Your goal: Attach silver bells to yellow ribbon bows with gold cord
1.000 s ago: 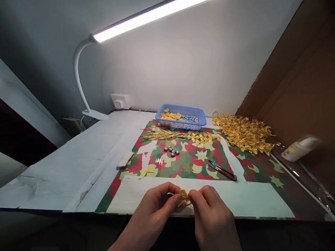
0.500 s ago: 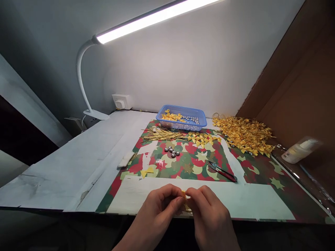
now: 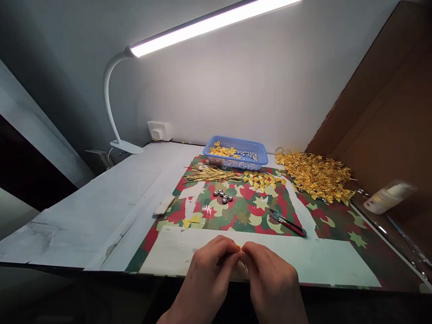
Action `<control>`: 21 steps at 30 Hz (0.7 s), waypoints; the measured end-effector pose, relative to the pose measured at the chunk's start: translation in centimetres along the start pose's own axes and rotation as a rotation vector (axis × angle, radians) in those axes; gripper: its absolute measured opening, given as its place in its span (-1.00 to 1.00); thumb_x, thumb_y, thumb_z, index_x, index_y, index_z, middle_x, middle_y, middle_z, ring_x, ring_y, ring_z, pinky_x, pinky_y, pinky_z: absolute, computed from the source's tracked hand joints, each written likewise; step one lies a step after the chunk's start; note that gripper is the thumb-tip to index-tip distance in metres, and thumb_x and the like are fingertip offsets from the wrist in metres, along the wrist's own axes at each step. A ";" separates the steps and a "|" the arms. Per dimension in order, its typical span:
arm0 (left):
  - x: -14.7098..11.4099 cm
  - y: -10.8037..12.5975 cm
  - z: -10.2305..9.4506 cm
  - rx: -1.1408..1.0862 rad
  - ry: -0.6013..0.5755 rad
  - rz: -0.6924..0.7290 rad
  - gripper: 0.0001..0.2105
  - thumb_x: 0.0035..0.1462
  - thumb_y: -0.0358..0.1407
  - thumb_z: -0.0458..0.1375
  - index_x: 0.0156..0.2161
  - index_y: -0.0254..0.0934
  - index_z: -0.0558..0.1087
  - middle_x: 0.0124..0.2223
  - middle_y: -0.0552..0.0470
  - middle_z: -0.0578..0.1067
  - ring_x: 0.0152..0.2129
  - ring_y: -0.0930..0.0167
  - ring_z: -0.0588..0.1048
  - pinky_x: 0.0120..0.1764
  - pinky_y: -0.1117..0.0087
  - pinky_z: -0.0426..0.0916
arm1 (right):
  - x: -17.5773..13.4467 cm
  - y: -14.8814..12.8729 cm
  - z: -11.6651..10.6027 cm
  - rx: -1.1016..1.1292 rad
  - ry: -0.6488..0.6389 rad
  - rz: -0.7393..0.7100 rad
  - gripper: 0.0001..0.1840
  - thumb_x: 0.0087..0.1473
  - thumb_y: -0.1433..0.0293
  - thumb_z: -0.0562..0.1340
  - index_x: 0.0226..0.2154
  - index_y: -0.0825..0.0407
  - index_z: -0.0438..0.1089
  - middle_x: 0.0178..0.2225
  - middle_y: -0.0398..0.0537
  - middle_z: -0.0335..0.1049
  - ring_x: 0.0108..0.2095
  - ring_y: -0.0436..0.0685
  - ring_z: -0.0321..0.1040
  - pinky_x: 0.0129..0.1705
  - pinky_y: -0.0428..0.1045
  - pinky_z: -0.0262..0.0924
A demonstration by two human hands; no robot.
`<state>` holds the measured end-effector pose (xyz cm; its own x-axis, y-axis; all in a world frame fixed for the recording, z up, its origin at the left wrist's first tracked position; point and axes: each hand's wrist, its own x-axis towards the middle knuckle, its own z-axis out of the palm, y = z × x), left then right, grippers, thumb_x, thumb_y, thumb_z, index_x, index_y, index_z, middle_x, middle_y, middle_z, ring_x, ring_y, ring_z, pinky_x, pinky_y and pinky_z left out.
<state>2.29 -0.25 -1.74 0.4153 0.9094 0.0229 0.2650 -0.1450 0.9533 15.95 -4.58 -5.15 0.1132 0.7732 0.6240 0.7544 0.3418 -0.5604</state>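
My left hand (image 3: 214, 270) and my right hand (image 3: 272, 274) meet fingertip to fingertip over the table's front edge. Both are closed, pinching a small yellow ribbon piece (image 3: 239, 247) between them; only a sliver of it shows, the rest is hidden by the fingers. Just beyond them lie a folded yellow ribbon piece (image 3: 191, 222) on the left and red-handled thread snips (image 3: 288, 223) on the right. Farther back sit several silver bells (image 3: 223, 196), a bundle of gold cords (image 3: 211, 174) and several yellow ribbon bows (image 3: 263, 179).
A blue basket (image 3: 262, 159) with bows and bells stands by the wall. To its right is a heap of gold bow pieces (image 3: 317, 175), near a clear bottle (image 3: 388, 198) by the cardboard. A white block (image 3: 164, 205) lies left. A lamp (image 3: 108, 99) is clamped at the left.
The fingertips of both hands have drawn closer together, covering more of the yellow ribbon piece. The view has shifted slightly; the things on the table lie as before.
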 end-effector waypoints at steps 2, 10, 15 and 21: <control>0.0 0.1 -0.1 -0.055 -0.028 -0.060 -0.80 0.23 -0.25 0.08 -0.41 -0.25 0.44 -0.43 0.04 0.45 -0.45 0.32 0.41 -0.37 0.34 0.30 | 0.2 0.0 -0.3 0.055 -0.013 0.092 -0.79 0.31 0.41 0.08 -0.36 0.00 0.34 -0.52 -0.22 0.35 -0.55 -0.01 0.26 -0.45 -0.10 0.04; 0.2 -0.1 -0.5 -0.201 -0.074 -0.163 -0.75 0.23 -0.15 0.13 -0.40 -0.26 0.43 -0.46 0.12 0.38 -0.46 0.38 0.33 -0.36 0.39 0.26 | 1.1 -0.5 -1.0 0.483 -0.046 0.467 -0.68 0.25 0.17 0.16 -0.44 0.01 0.37 -0.45 -0.16 0.39 -0.48 0.00 0.30 -0.45 -0.12 0.15; 0.2 0.0 -0.5 -0.263 -0.090 -0.183 -0.77 0.22 -0.17 0.15 -0.40 -0.26 0.43 -0.46 0.12 0.39 -0.48 0.39 0.31 -0.38 0.40 0.21 | 2.1 -0.9 -1.4 0.907 -0.017 0.700 -0.62 0.13 0.12 0.30 -0.51 0.05 0.32 -0.21 -0.05 0.43 -0.37 0.04 0.49 -0.30 -0.07 0.38; 0.4 1.0 -0.9 -0.401 -0.170 -0.218 -0.75 0.21 -0.16 0.18 -0.41 -0.28 0.42 -0.41 0.07 0.45 -0.38 0.37 0.38 -0.26 0.38 0.28 | 2.5 0.1 -1.0 1.026 -0.088 0.711 -0.62 0.15 0.10 0.30 -0.45 0.03 0.27 -0.58 -0.24 0.31 -0.59 -0.06 0.28 -0.43 -0.10 0.29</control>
<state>1.93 0.28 -0.52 0.5321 0.8206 -0.2084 0.0196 0.2341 0.9720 16.93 -3.17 -3.15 0.2152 0.9765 -0.0070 -0.3115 0.0618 -0.9482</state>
